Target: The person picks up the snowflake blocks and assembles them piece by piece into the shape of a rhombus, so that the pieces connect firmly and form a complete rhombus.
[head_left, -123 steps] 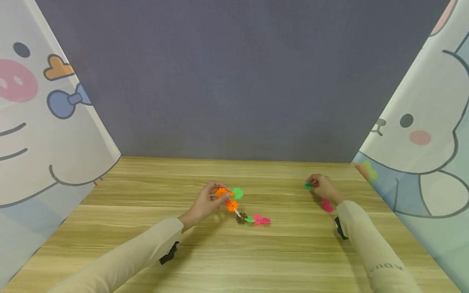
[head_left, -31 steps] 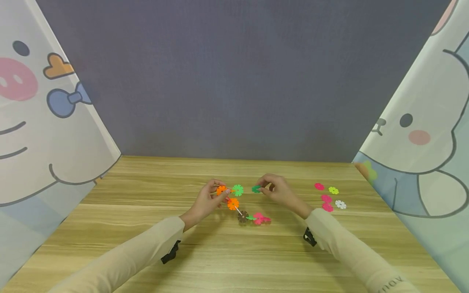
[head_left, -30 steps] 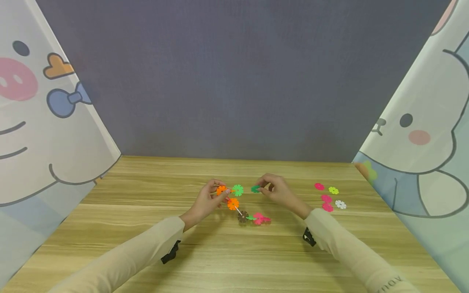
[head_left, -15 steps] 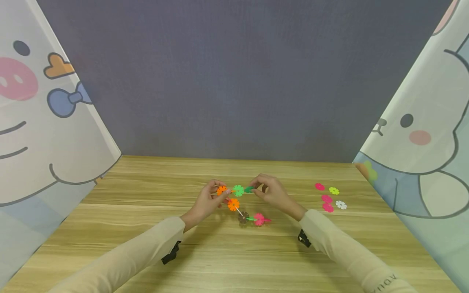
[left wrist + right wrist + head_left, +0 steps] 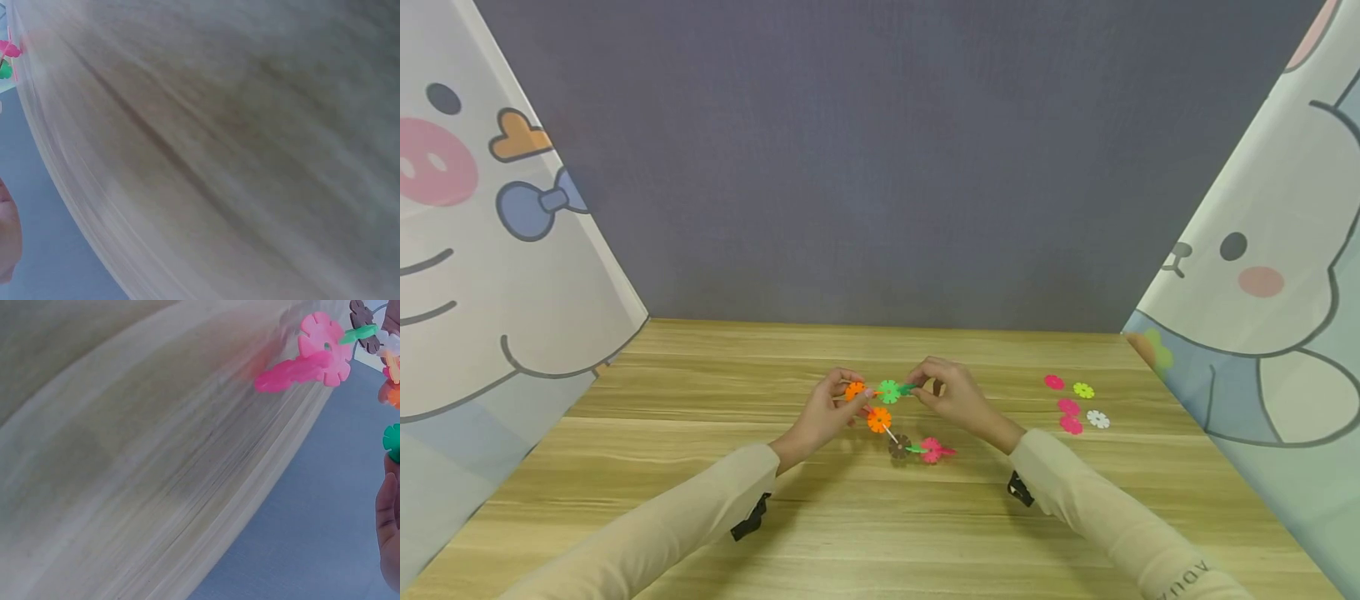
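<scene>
Sleeves [image 5: 655, 521] reach in from the near side, flanking a linked chain of notched discs. Its tail lies nearest the person: a pink disc [image 5: 931, 450] with an edge-on pink piece [image 5: 949, 452] on its right, and a slim green piece [image 5: 917, 449] joining it leftward to a brown disc [image 5: 900, 447]. Beyond, a white piece [image 5: 891, 434] slants up and left to the lower orange disc [image 5: 879, 419].

Farther out, the left hand [image 5: 823, 414] grips the chain between thumb and fingers beside the upper orange disc [image 5: 854, 391]. From there the row runs right to the bright green disc [image 5: 889, 392], between the two hands. The right hand [image 5: 957, 398] pinches the dark green disc [image 5: 906, 389] and is the nearer hand to that free end. Everything seems to turn on this meeting: the dark green disc sits at the bright one's right edge, nearly edge-on, its long line running left to right, while the bright one shows its face. Whether their notches interlock, I cannot tell.

Off to the right on the desk [image 5: 850, 533], well apart from the right hand, lie loose pink, white and yellow discs [image 5: 1083, 390]; behind the desk rises a grey backdrop [image 5: 880, 167].
</scene>
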Demonstrator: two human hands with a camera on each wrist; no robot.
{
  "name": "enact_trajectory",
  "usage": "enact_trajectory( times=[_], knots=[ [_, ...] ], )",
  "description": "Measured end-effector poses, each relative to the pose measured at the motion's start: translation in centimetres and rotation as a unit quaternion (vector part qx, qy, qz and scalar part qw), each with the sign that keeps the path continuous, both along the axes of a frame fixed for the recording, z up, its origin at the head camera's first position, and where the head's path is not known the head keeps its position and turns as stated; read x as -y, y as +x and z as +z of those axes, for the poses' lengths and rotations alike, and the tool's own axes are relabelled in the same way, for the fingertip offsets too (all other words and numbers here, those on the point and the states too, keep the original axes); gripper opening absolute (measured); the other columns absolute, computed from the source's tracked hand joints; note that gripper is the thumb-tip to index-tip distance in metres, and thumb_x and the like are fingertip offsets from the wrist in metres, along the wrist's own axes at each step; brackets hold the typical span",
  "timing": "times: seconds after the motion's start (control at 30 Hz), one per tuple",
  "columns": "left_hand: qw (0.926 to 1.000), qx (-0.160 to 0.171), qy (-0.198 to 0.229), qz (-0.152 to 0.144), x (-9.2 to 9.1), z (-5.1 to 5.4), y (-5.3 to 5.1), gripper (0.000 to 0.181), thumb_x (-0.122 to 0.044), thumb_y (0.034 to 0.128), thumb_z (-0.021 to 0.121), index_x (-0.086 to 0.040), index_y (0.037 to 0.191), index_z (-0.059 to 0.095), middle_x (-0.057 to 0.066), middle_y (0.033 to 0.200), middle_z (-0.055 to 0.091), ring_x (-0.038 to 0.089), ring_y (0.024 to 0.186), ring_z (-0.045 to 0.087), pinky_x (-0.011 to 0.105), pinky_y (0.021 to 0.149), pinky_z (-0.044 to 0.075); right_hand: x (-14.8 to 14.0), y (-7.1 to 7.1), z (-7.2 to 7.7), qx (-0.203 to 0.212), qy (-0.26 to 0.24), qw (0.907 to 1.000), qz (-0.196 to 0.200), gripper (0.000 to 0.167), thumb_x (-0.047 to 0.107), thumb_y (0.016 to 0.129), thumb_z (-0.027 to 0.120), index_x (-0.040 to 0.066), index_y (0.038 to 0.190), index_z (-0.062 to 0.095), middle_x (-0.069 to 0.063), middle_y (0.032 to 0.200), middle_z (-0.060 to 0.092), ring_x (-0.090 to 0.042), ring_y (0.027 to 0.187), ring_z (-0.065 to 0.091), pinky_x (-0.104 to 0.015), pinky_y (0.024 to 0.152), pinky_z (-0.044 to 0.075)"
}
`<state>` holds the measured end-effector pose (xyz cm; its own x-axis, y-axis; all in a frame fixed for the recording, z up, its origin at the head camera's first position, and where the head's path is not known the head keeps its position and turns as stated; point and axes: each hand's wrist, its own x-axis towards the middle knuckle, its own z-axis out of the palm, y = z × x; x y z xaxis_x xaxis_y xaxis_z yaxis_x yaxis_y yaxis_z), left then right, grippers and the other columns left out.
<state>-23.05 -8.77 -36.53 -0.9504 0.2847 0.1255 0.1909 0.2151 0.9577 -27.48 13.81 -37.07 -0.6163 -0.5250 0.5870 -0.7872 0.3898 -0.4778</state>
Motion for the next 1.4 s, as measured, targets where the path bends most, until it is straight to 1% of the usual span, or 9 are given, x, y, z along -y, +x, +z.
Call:
enact_trajectory(
  times=[0.1, 0.27, 0.33, 0.47, 0.63, 0.8, 1.03, 1.2, 1.4],
  knots=[
    [0.9999, -0.002, -0.001, -0.011, 0.1, -0.8, -0.7, 0.031, -0.014, 0.0934, 0.052, 0.0, 0.12, 0.043, 0.028, 0.112, 0.059, 0.034, 0.082, 0.065, 0.051, 0.068, 0.051, 0.0, 0.0, -0.1, -0.002, 0.003, 1.0, -0.003, 0.015, -0.005, 0.075, 0.069, 0.006, 0.084, 0.067, -0.003, 0.081, 0.065, -0.011, 0.07, 0.059, -0.025, 0.051, 0.048],
    [0.9994, -0.019, -0.016, -0.025, 0.2, -2.4, -1.8, 0.034, -0.021, 0.0946, 0.05, -0.006, 0.124, 0.044, 0.02, 0.117, 0.058, 0.022, 0.08, 0.063, 0.037, 0.064, 0.052, 0.1, 0.0, -0.3, 0.007, 0.002, 1.0, 0.0, 0.016, -0.007, 0.074, 0.069, 0.006, 0.084, 0.067, -0.003, 0.081, 0.066, -0.012, 0.07, 0.059, -0.023, 0.051, 0.047],
    [0.999, -0.021, -0.023, -0.031, 0.2, -2.7, -1.9, 0.035, -0.024, 0.095, 0.049, -0.007, 0.125, 0.044, 0.017, 0.119, 0.056, 0.018, 0.08, 0.062, 0.034, 0.063, 0.051, 0.1, 0.0, -0.3, 0.009, 0.001, 1.0, 0.003, 0.016, -0.007, 0.074, 0.068, 0.006, 0.084, 0.067, -0.003, 0.081, 0.066, -0.012, 0.07, 0.06, -0.022, 0.051, 0.047],
    [0.9986, -0.018, -0.026, -0.043, 0.2, -2.9, -1.9, 0.039, -0.027, 0.0949, 0.049, -0.006, 0.127, 0.044, 0.013, 0.119, 0.055, 0.016, 0.083, 0.061, 0.034, 0.063, 0.051, 0.2, 0.0, -0.3, 0.007, -0.002, 1.0, 0.005, 0.016, -0.007, 0.074, 0.068, 0.006, 0.083, 0.066, -0.004, 0.081, 0.067, -0.012, 0.07, 0.06, -0.021, 0.05, 0.047],
    [0.9985, -0.01, -0.028, -0.045, 0.1, -2.9, -1.8, 0.042, -0.027, 0.0903, 0.058, -0.01, 0.127, 0.046, 0.01, 0.12, 0.053, 0.016, 0.083, 0.058, 0.035, 0.064, 0.051, 0.2, 0.1, -0.5, -0.002, -0.007, 0.9999, 0.007, 0.016, -0.006, 0.074, 0.069, 0.006, 0.083, 0.067, -0.004, 0.08, 0.067, -0.012, 0.07, 0.061, -0.021, 0.05, 0.047],
    [0.9984, -0.013, -0.02, -0.05, -0.1, -2.7, -1.7, 0.045, -0.017, 0.0855, 0.065, -0.013, 0.127, 0.046, 0.015, 0.12, 0.051, 0.015, 0.078, 0.054, 0.038, 0.062, 0.051, 0.4, 0.2, -0.6, -0.004, -0.016, 0.9998, 0.012, 0.016, -0.007, 0.073, 0.069, 0.005, 0.083, 0.067, -0.005, 0.08, 0.067, -0.014, 0.07, 0.062, -0.023, 0.049, 0.047],
    [0.9981, -0.029, -0.029, -0.046, -0.5, -0.5, -0.3, 0.044, -0.008, 0.0833, 0.065, -0.002, 0.124, 0.05, 0.018, 0.114, 0.052, 0.02, 0.096, 0.053, 0.025, 0.073, 0.05, 0.8, 0.3, -0.7, -0.013, -0.03, 0.9994, 0.012, 0.015, -0.007, 0.073, 0.069, 0.004, 0.082, 0.067, -0.005, 0.079, 0.067, -0.015, 0.069, 0.063, -0.022, 0.05, 0.048],
    [0.9988, -0.024, -0.028, -0.033, -0.7, -0.1, 0.0, 0.042, -0.005, 0.0824, 0.065, 0.0, 0.122, 0.052, 0.02, 0.113, 0.051, 0.019, 0.091, 0.053, 0.023, 0.071, 0.051, 1.0, 0.4, -0.7, -0.014, -0.037, 0.9991, 0.016, 0.015, -0.009, 0.073, 0.069, 0.003, 0.083, 0.067, -0.006, 0.08, 0.067, -0.015, 0.068, 0.064, -0.021, 0.052, 0.049],
    [0.9992, -0.017, -0.022, -0.029, -0.7, -0.2, 0.0, 0.04, -0.004, 0.082, 0.065, -0.001, 0.12, 0.053, 0.02, 0.113, 0.051, 0.014, 0.084, 0.055, 0.023, 0.069, 0.051, 1.1, 0.4, -1.0, -0.018, -0.04, 0.9989, 0.017, 0.014, -0.01, 0.073, 0.068, 0.0, 0.081, 0.066, -0.008, 0.079, 0.067, -0.015, 0.065, 0.063, -0.02, 0.055, 0.051]
  ],
)
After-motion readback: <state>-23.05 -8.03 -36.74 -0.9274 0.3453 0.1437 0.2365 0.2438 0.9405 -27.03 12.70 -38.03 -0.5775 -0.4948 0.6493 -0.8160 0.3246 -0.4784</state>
